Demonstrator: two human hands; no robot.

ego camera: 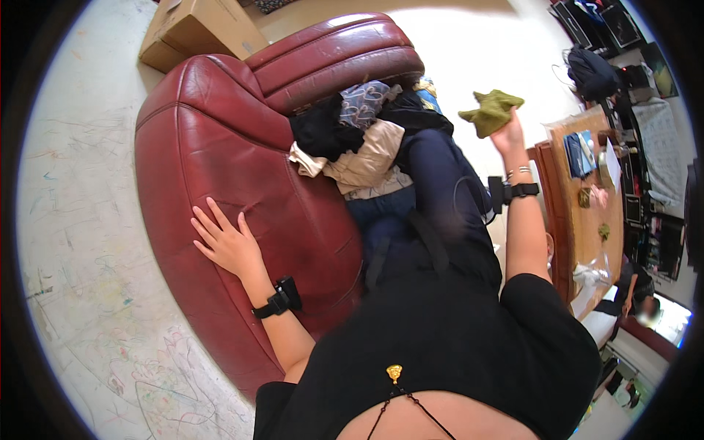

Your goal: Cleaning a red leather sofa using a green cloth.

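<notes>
My right hand (509,135) is raised out to the right and holds a crumpled olive-green cloth (492,113), which spreads beyond the fingers. My left hand (228,245) rests palm down, fingers apart, on the red leather sofa (231,159). Between the hands, a heap of clothes lies against the sofa's armrest beside my legs: a black garment (324,129), a grey-blue patterned cloth (366,104) and a beige garment (368,157). A white piece of cloth (307,160) pokes out at the heap's left side.
A cardboard box (203,33) stands behind the sofa. At the right is a wooden table (588,231) with blue packets (579,154), a pink item (597,196) and a small green item (604,232). Another person (635,291) is at the far right, beyond the table.
</notes>
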